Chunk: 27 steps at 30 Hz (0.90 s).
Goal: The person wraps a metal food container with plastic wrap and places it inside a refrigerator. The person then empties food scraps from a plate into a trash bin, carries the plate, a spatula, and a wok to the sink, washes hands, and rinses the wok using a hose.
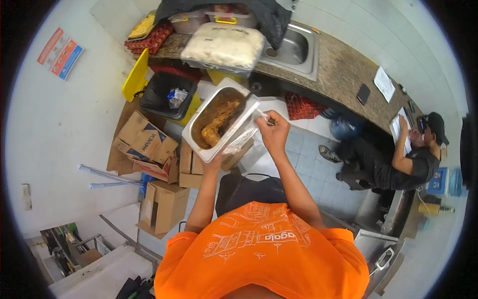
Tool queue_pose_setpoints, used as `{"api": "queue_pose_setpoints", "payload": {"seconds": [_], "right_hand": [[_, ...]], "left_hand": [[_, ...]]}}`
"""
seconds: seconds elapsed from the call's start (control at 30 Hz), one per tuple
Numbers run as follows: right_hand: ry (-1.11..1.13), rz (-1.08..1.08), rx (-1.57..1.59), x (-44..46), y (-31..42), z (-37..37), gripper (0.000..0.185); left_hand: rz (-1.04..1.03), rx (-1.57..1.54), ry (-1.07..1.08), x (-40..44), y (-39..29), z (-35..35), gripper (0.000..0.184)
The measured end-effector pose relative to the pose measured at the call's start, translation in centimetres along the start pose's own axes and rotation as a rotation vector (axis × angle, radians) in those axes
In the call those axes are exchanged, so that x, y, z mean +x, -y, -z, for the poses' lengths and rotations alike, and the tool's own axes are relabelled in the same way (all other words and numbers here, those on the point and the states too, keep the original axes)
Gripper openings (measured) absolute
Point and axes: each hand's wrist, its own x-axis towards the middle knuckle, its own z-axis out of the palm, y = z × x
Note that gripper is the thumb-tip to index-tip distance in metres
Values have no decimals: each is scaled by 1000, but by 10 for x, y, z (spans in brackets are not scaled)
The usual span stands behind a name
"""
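Metal pan, long axis near-left to far-right (saucy food!) | left hand gripping pan | right hand pinching film

Pan: silvery white. Food in it: mottled orange-brown in darker brown. Film: whitish, see-through. Shirt: solid bright orange, thin white line-drawing print. Desk: speckled brown. Sink: metallic grey. Bin lid: plain yellow; bin liner: black. Upper carton: tan, dark blue lettering. Mesh sack: red, netted. Floor: pale blue-grey tile grid. Poster: red and blue blocks on white. Other person's cap: black. Bottle: translucent blue.
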Motion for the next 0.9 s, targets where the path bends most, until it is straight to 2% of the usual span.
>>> {"api": "queue_pose_setpoints", "payload": {"seconds": [0.07,0.1,0.13,0.2,0.23,0.27,0.33,0.4,0.43,0.47,0.53,0.57,0.6,0.63,0.7,0.83,0.9], "right_hand": [[60,-62,54,2,-14,-41,17],[108,-83,76,-2,-13,-60,17],[156,-103,99,-4,-12,-79,17],[220,-81,129,-3,-2,-112,20],[261,-86,113,-4,-11,-130,21],[301,-88,97,-3,-24,-146,21],[385,-65,34,-9,-73,-177,22],[330,-89,-55,-8,-104,-190,24],[353,-87,-134,-3,-107,-190,25],[365,-86,-134,-2,-116,-198,25],[471,-223,-108,-4,-156,-221,24],[446,-122,-200,-6,-173,-247,23],[478,-148,-160,-5,-188,-279,23],[508,-175,-118,-1,-196,-310,24],[459,29,-128,29,-122,-351,29],[435,-12,-164,90,-62,-436,28],[471,-9,-29,107,-61,-462,27]], "left_hand": [[239,-208,-181,11,25,38,35],[278,-63,-69,18,29,61,38],[284,-58,-87,23,36,80,38],[355,-594,-285,32,42,106,42],[409,-444,-472,31,42,120,51],[413,-440,-492,39,34,131,51],[218,-673,-436,50,25,170,61],[294,-560,-923,38,27,214,67],[293,-553,-942,26,28,239,67],[294,-409,-970,13,31,269,63],[300,-122,-1009,-20,34,324,53],[301,22,-1017,-33,34,345,49],[301,165,-1018,-41,31,358,44],[298,166,-1014,-47,28,361,44],[267,166,-970,-51,23,358,42],[258,19,-988,-39,-3,318,46],[367,40,-992,-42,-12,304,48]]}}
